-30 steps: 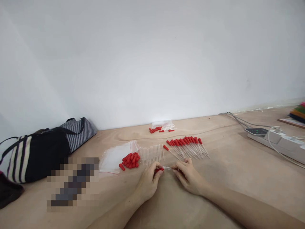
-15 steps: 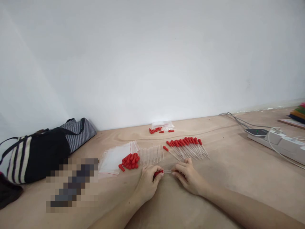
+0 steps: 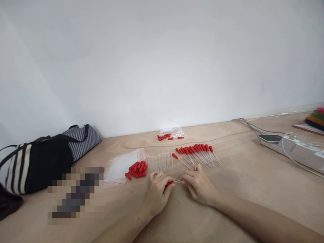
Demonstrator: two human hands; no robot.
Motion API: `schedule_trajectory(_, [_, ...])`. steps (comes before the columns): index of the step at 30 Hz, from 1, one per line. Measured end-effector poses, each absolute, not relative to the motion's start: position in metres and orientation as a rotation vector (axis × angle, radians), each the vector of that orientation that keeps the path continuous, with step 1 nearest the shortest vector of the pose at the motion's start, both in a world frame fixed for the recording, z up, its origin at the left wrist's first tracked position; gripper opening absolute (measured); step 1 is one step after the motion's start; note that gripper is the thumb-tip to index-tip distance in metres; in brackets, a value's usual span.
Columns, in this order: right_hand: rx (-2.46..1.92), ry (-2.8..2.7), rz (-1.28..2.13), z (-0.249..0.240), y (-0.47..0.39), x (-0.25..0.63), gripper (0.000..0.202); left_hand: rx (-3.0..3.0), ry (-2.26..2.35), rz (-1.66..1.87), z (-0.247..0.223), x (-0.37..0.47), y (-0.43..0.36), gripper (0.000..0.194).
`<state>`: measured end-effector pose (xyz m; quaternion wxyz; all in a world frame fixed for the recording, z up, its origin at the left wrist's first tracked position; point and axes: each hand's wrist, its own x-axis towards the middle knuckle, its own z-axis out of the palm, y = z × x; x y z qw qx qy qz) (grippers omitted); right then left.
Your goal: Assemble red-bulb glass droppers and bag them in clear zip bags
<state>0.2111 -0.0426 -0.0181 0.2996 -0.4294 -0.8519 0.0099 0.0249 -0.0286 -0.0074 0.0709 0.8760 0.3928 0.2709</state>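
Low over the table, my left hand (image 3: 161, 189) is closed round a red rubber bulb (image 3: 169, 184). A clear glass dropper tube (image 3: 177, 182) runs from the bulb into the pinch of my right hand (image 3: 196, 185); its far end is hidden by those fingers. Beyond my left hand lie a heap of red bulbs (image 3: 138, 169) and a row of bare glass tubes (image 3: 159, 162). Several droppers with red bulbs fitted (image 3: 198, 153) lie side by side past my right hand, and one single dropper (image 3: 182, 161) lies close to its fingertips.
White zip bags (image 3: 121, 167) lie under the bulb heap. Near the wall are more red bulbs and a small clear bag (image 3: 173, 131). A dark bag (image 3: 50, 162) stands left; a white power strip (image 3: 298, 148) with cables and a stack of coloured items (image 3: 315, 119) sit right.
Both hands stay on the same dropper, with the bulb and tube now slightly tilted. My left hand's fingers have shifted a little. The whole view has moved slightly.
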Motion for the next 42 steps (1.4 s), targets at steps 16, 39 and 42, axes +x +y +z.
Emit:
schedule_trajectory(16, [-1.156,-2.265,0.168,-0.019,-0.042,0.207,0.020,2.632,1.137,0.894,-0.008,0.026,-0.028,0.012])
schedule_trajectory(39, [-1.395,-1.935,-0.213,-0.018,-0.015,0.238,0.021,2.714,1.435,0.961,-0.004,0.012,-0.013,0.040])
schedule_trajectory(42, [-1.634,-1.631,-0.241,-0.020,0.001,0.258,0.022,2.704,1.659,1.050,0.000,0.003,-0.007,0.032])
